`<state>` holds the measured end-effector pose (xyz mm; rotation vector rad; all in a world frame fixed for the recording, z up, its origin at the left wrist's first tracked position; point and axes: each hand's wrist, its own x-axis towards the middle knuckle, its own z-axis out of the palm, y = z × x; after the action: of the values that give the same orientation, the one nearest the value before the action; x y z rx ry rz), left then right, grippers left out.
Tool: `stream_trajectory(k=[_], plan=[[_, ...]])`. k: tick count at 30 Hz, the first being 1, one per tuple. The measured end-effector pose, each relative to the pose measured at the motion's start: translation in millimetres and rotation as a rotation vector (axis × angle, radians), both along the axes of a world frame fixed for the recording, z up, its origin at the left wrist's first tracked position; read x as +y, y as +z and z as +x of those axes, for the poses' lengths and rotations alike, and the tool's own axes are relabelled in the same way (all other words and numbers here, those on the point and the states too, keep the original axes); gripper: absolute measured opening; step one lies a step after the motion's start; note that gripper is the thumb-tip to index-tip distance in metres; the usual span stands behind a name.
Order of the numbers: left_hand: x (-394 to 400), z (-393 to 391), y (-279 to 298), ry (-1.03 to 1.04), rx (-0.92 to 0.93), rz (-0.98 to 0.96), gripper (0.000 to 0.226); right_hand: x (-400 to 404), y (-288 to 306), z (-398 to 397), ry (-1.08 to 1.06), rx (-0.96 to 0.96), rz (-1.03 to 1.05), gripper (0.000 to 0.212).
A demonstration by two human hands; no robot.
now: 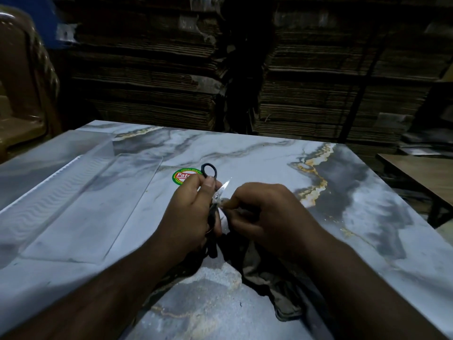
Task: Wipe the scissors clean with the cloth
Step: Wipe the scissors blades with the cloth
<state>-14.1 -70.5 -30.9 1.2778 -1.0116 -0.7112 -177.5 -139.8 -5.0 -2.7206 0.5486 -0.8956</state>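
My left hand [196, 212] grips a small pair of scissors [215, 192] with black handles above the marble-patterned table [269, 155]. One handle loop sticks up past my fingers and a shiny blade tip points up to the right. The second handle hangs below my palm. My right hand [267, 214] pinches a dark, dirty cloth [269, 278] against the scissors just right of the pivot. The cloth trails down under my right wrist onto the table.
A clear acrylic sheet [81, 204] lies flat on the table's left side. A round green and red sticker [181, 176] sits behind my left hand. Stacked cardboard [318, 82] fills the background. A brown chair [22, 94] stands far left and another table [421, 173] at the right.
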Motion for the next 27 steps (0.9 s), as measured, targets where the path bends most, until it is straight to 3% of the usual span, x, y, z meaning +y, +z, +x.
stream_trajectory(k=[4, 10, 16, 22, 27], plan=[[0, 0, 3, 0.029, 0.012, -0.016, 0.032, 1, 8, -10, -0.045, 0.136, 0.01, 0.028], [0, -3, 6, 0.04, 0.019, -0.011, 0.032, 6, 5, -3, -0.037, -0.033, 0.001, 0.008], [0, -1, 5, 0.067, 0.014, -0.007, 0.03, 2, 6, -7, -0.065, 0.079, 0.05, 0.035], [5, -6, 9, -0.008, -0.024, 0.023, 0.032, 2, 12, -8, -0.103, -0.182, -0.054, 0.006], [7, -9, 8, -0.028, -0.103, -0.002, 0.03, 2, 1, 2, -0.17, -0.123, -0.061, 0.005]])
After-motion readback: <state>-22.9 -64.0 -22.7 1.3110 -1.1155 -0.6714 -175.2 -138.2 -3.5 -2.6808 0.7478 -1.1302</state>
